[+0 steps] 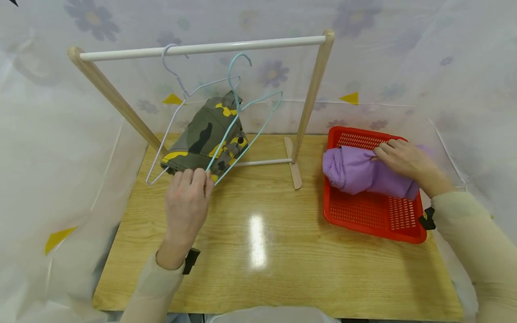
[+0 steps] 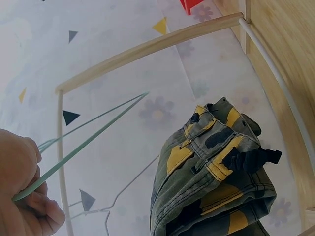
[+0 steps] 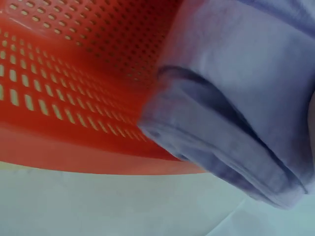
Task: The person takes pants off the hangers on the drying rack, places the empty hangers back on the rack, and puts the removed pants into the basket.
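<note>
My left hand [image 1: 187, 202] grips a light green hanger [image 1: 223, 139] by one lower corner, with its hook just below the rack's bar. Behind it, camouflage trousers [image 1: 202, 130] in grey-green, black and yellow hang folded over a lilac hanger [image 1: 173, 119], which hooks on the bar. The left wrist view shows the fingers curled round the green hanger's wire [image 2: 78, 150], apart from the trousers [image 2: 211, 167]. At the right, my right hand [image 1: 404, 159] pinches a folded purple cloth garment [image 1: 359, 170] over the red basket [image 1: 359, 229]. The right fingertips are partly hidden in its folds.
A wooden rack with a white bar [image 1: 258, 45] stands at the table's back left, its foot [image 1: 294, 163] resting on the wooden table [image 1: 291, 269]. White floral sheeting [image 1: 404, 58] surrounds the table, bearing yellow triangles [image 1: 349, 98].
</note>
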Demonstrator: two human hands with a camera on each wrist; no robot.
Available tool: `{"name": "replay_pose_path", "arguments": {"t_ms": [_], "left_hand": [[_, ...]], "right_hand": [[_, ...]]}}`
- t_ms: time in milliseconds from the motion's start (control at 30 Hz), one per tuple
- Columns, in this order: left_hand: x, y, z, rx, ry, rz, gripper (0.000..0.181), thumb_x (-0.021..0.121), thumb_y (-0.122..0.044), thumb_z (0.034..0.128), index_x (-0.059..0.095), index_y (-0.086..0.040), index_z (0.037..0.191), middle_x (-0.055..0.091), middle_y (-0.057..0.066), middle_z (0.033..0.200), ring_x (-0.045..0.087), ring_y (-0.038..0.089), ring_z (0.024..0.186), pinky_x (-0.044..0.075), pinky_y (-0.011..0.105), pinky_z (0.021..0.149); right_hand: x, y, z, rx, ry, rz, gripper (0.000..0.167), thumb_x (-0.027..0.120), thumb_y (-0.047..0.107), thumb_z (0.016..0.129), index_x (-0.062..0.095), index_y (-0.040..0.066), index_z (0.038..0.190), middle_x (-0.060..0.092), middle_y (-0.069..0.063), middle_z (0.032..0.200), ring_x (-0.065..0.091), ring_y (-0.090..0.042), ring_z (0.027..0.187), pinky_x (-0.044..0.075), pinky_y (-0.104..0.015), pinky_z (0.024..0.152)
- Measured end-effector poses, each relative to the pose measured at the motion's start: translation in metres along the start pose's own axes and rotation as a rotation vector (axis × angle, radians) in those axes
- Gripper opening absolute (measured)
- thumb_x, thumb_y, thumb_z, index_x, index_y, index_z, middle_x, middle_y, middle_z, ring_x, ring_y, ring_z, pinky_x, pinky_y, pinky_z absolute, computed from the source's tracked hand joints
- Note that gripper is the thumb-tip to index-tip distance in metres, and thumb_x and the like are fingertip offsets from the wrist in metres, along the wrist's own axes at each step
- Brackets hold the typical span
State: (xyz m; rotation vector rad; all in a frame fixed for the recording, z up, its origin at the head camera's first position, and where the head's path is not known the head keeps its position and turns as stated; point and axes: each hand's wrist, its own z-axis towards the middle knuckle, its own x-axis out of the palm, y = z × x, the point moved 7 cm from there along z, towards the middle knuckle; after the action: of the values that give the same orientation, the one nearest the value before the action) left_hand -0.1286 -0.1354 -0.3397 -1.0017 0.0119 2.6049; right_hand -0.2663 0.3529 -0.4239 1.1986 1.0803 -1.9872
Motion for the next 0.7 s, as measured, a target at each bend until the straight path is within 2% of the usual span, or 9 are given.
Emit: {"name": "replay_pose_path", "arguments": {"t_ms": [67,100,167,200,233,333,533,700], "left_hand": [[0.0,-0.001,0.0,0.0,0.002,-0.001,0.036,0.052,-0.014,0.1085,0.044,-0.002,0.075,0.039,0.011,0.063,0.038,0.03,0.057,0.033,0.037,0.054],[0.001,-0.001,0.0,0.0,0.002,-0.002,0.036,0.052,-0.014,0.1085,0.044,-0.002,0.075,0.039,0.01,0.063,0.038,0.03,0.057,0.033,0.037,0.055],[0.001,-0.001,-0.001,-0.001,0.004,-0.008,0.036,0.052,-0.014,0.1084,0.044,-0.002,0.075,0.039,0.01,0.063,0.038,0.03,0.057,0.033,0.037,0.055],[0.001,-0.001,-0.001,-0.002,0.006,-0.01,0.036,0.052,-0.014,0.1085,0.044,-0.002,0.075,0.038,0.01,0.063,0.037,0.03,0.057,0.033,0.037,0.055],[0.001,-0.001,-0.001,-0.003,0.007,-0.014,0.036,0.052,-0.014,0.1085,0.044,-0.002,0.075,0.038,0.01,0.063,0.037,0.031,0.058,0.033,0.037,0.055],[0.002,-0.002,-0.001,-0.006,0.011,-0.021,0.036,0.052,-0.014,0.1085,0.044,-0.002,0.075,0.038,0.011,0.063,0.038,0.03,0.058,0.033,0.037,0.056],[0.003,-0.003,-0.001,-0.001,0.016,-0.018,0.035,0.054,-0.012,0.1066,0.044,-0.003,0.074,0.038,0.01,0.062,0.037,0.029,0.057,0.032,0.036,0.055],[0.004,-0.004,0.0,-0.001,0.018,-0.018,0.035,0.055,-0.012,0.1061,0.043,-0.003,0.074,0.039,0.01,0.062,0.037,0.029,0.057,0.032,0.037,0.055]], "right_hand": [[0.006,0.002,-0.005,0.013,0.084,0.024,0.026,0.069,0.018,0.097,0.051,0.0,0.099,0.057,-0.014,0.087,0.055,-0.037,0.076,0.053,-0.051,0.07],[0.009,0.004,-0.008,0.014,0.126,0.033,0.033,0.076,0.015,0.088,0.051,0.0,0.102,0.057,-0.014,0.09,0.056,-0.037,0.078,0.053,-0.052,0.073],[0.013,0.008,-0.013,0.022,0.181,0.047,0.041,0.078,0.004,0.074,0.051,0.001,0.105,0.059,-0.013,0.094,0.057,-0.037,0.081,0.055,-0.052,0.076],[0.015,0.01,-0.015,0.03,0.193,0.052,0.041,0.076,0.001,0.073,0.052,0.001,0.107,0.06,-0.014,0.096,0.058,-0.037,0.082,0.055,-0.053,0.077],[0.016,0.013,-0.017,0.037,0.192,0.052,0.034,0.07,-0.003,0.078,0.053,0.001,0.107,0.062,-0.015,0.098,0.06,-0.038,0.084,0.056,-0.053,0.077],[0.02,0.018,-0.021,0.063,0.197,0.06,0.029,0.063,-0.009,0.082,0.055,0.001,0.108,0.066,-0.016,0.101,0.062,-0.04,0.087,0.057,-0.056,0.078],[0.029,0.021,-0.025,0.117,0.2,0.098,0.029,0.063,-0.014,0.084,0.058,0.002,0.107,0.069,-0.016,0.102,0.066,-0.041,0.09,0.059,-0.057,0.083],[0.038,0.023,-0.027,0.142,0.228,0.129,0.029,0.061,-0.012,0.086,0.061,0.003,0.112,0.072,-0.017,0.103,0.067,-0.041,0.089,0.059,-0.056,0.084]]}}
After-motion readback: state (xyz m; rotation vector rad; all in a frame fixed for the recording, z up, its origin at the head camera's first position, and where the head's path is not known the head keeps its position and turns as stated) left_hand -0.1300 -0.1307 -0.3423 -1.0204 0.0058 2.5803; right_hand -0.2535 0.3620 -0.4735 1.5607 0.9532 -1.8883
